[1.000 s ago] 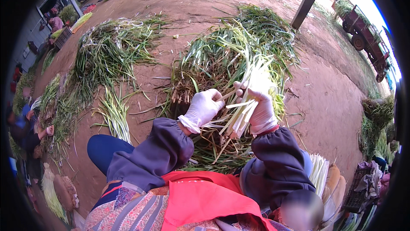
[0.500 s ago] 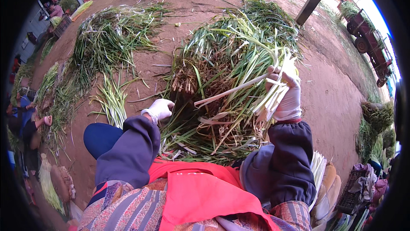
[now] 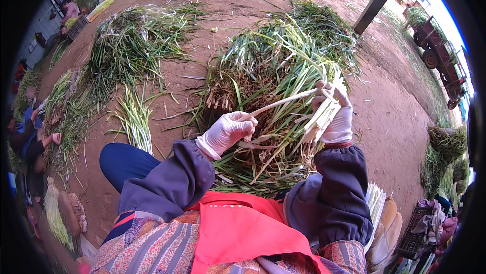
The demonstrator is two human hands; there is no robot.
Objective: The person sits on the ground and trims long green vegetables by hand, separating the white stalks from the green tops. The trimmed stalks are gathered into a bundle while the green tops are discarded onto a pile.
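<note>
Both my hands wear thin white gloves. My right hand point(image 3: 335, 109) is closed round a bunch of long pale stalks point(image 3: 319, 122), their white ends pointing down toward me and green leaves trailing off beyond. One stalk point(image 3: 281, 103) sticks out sideways from that bunch to the left. My left hand point(image 3: 230, 132) pinches the free end of this stalk between thumb and fingers. Below and beyond my hands lies a large heap of leafy green stalks point(image 3: 253, 56) with brown, rooty ends toward me.
Another green heap point(image 3: 129, 46) lies at the far left, with a small pale bundle point(image 3: 135, 124) nearer. White stalks point(image 3: 374, 208) lie beside my right leg. A post point(image 3: 372, 8) stands far right, near a loaded trailer point(image 3: 438, 53). A person point(image 3: 30, 137) sits at the left; a dark crate point(image 3: 412, 233) stands lower right.
My left hand has moved right and slightly up from beside the heap and taken hold of the end of the sideways stalk. My right hand still grips the bunch in nearly the same place.
</note>
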